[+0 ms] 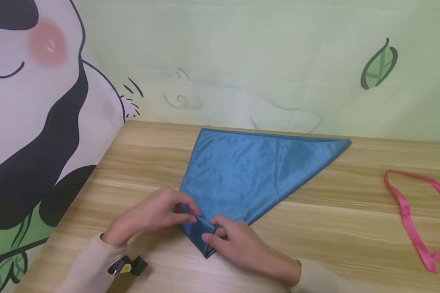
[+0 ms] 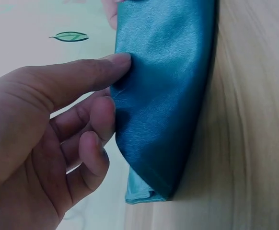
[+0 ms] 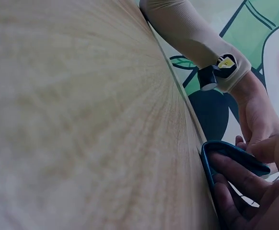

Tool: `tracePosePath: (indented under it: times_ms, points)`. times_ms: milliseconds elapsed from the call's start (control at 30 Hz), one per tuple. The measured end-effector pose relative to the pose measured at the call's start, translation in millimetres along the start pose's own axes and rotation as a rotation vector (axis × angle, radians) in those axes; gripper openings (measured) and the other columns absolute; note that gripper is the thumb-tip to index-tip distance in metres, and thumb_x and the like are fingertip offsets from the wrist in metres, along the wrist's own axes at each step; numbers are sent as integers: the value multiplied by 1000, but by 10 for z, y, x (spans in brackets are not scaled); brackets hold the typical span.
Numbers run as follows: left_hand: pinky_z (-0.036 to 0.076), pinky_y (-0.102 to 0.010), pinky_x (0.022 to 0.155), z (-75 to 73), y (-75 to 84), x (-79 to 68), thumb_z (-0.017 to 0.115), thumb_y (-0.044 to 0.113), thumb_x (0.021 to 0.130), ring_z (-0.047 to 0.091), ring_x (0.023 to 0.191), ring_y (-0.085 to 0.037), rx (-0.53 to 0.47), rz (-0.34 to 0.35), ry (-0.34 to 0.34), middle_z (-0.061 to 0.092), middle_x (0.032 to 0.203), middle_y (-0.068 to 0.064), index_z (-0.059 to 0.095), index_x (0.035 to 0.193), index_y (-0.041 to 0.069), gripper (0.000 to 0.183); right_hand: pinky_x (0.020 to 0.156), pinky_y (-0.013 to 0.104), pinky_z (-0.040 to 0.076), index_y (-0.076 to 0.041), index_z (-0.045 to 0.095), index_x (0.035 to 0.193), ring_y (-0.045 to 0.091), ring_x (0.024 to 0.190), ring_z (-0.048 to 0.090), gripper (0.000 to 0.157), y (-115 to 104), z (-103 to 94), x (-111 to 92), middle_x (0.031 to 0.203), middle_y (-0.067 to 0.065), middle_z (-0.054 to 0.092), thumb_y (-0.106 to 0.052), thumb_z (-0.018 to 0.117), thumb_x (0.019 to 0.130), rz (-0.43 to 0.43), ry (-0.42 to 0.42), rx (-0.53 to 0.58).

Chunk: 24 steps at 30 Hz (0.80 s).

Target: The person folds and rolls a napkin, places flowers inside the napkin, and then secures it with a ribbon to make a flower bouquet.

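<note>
A shiny blue cloth (image 1: 234, 171), folded into layers with a long slanted right edge, lies flat on the table. Its near corner is turned up into a small flap (image 1: 198, 234). On the flap's left part, my left hand (image 1: 159, 213) pinches the edge between thumb and fingers; the left wrist view shows that thumb (image 2: 115, 64) on the cloth's face. At the flap's right end my right hand (image 1: 242, 246) grips the fold. In the right wrist view, fingers (image 3: 240, 175) of this hand reach inside the curled cloth (image 3: 226, 146), with the thumb outside.
The wood-grain table (image 1: 333, 236) extends to both sides. A pink ribbon (image 1: 407, 215) lies loosely looped at the right. Behind the table hangs a pale green backdrop (image 1: 242, 49) with a panda drawing at left. A small black device (image 1: 128, 265) sits on my left wrist.
</note>
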<state>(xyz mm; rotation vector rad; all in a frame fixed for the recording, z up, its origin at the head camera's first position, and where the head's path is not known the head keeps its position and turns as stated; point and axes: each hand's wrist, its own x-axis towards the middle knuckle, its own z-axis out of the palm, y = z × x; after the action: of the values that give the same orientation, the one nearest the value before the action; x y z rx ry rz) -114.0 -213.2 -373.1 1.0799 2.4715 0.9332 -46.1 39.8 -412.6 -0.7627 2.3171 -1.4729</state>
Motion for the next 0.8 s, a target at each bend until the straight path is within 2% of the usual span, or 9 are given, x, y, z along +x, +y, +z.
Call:
tracePosePath:
  times_ms: [100, 200, 267, 400, 500, 567, 633, 733, 800]
  points:
    - [55, -29, 77, 20, -1, 11, 82, 16, 95, 65, 83, -2, 3, 8, 11, 75, 95, 19, 80, 99, 21, 7, 55, 20, 36, -11, 64, 97, -3, 57, 46, 18, 8, 5, 13, 66, -16, 61, -27, 64, 107, 17, 23, 1]
    - [55, -28, 75, 41, -2, 19, 83, 15, 94, 64, 81, -2, 9, 12, 23, 75, 94, 19, 80, 98, 21, 8, 53, 19, 32, -13, 57, 84, -2, 55, 40, 25, 8, 1, 21, 59, -18, 53, -23, 64, 107, 12, 35, -2]
    - [55, -28, 75, 55, -6, 23, 83, 15, 94, 64, 82, -2, 17, 16, 32, 75, 95, 17, 80, 100, 20, 8, 54, 19, 32, -14, 55, 80, -2, 56, 40, 28, 2, -6, 18, 60, -17, 60, -21, 65, 106, 7, 38, -2]
    - [55, -28, 73, 77, 8, 25, 87, 16, 90, 63, 81, -5, 50, 41, 90, 74, 100, 13, 78, 103, 18, 16, 55, 19, 35, -14, 58, 81, -2, 57, 45, 26, -15, -25, 12, 73, -13, 75, -19, 66, 106, 21, 20, 7]
    - [54, -27, 70, 99, 48, 10, 90, 16, 86, 60, 78, -6, 46, 86, 122, 70, 96, 14, 75, 98, 20, 20, 55, 19, 35, -14, 55, 79, -1, 56, 45, 28, -16, -41, 9, 74, -13, 76, -17, 66, 105, 44, -3, 5]
    - [54, -26, 68, 131, 81, -2, 91, 16, 86, 59, 76, -4, 10, 112, 88, 67, 90, 17, 73, 91, 21, 19, 53, 19, 34, -14, 53, 79, -1, 53, 42, 28, -17, -53, 6, 70, -13, 74, -16, 66, 104, 64, -17, 7]
    - [53, -24, 65, 170, 107, -17, 90, 17, 87, 58, 74, 0, -35, 126, 18, 64, 85, 20, 73, 87, 22, 18, 51, 19, 32, -14, 53, 79, -1, 51, 39, 28, -17, -63, 3, 63, -13, 68, -15, 67, 103, 78, -26, 5]
    - [52, -21, 61, 255, 127, -34, 88, 20, 89, 56, 70, 5, -89, 118, -75, 64, 79, 22, 74, 84, 22, 15, 49, 19, 30, -15, 55, 79, -2, 50, 36, 26, -16, -74, -4, 55, -16, 53, -15, 69, 101, 86, -28, 0]
    - [50, -19, 59, 311, 135, -45, 88, 23, 89, 55, 67, 7, -97, 107, -95, 63, 77, 24, 74, 82, 23, 15, 50, 18, 30, -16, 57, 79, -2, 51, 37, 26, -16, -79, -11, 55, -17, 47, -15, 71, 100, 79, -29, 1]
